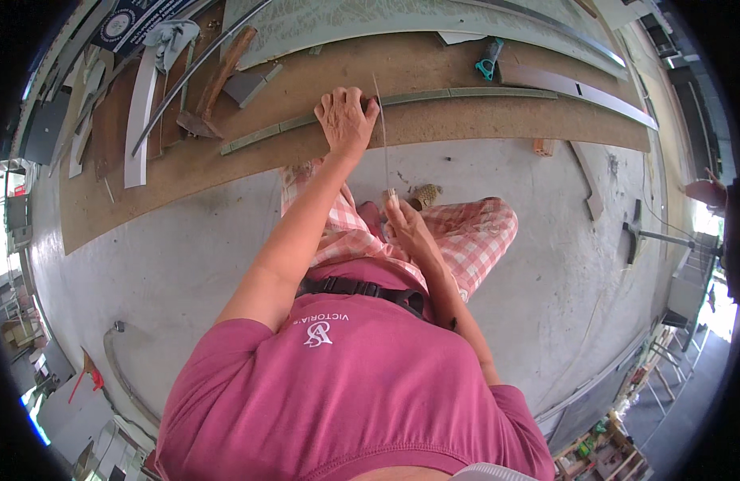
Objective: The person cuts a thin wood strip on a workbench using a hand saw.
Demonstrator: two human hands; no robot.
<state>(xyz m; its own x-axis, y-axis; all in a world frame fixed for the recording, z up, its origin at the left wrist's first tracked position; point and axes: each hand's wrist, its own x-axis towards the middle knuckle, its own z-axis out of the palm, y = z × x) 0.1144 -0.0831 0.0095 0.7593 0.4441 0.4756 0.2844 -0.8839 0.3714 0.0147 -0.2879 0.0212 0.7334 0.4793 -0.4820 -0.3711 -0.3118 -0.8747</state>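
A long, narrow grey-green strip [490, 92] lies across the brown board [186, 180], with lines across it that may be marks or joints. My left hand [346, 122] grips it from above, fingers curled over, thumb side toward the blade. In my right hand [410, 228], closed around a pale handle, is a saw [385, 148]. Its thin blade appears edge-on, pointing away from me and crossing the strip just right of my left hand. Whether the teeth touch the strip cannot be made out.
Left on the board are a wooden-handled hammer [219, 80], a white strip [141, 120] and a grey block [246, 86]. Farther right lie a teal-handled tool [489, 60] and a metal bar [578, 90]. A pale green sheet [338, 28] covers the far side. A brick piece [544, 147] touches the board's near edge.
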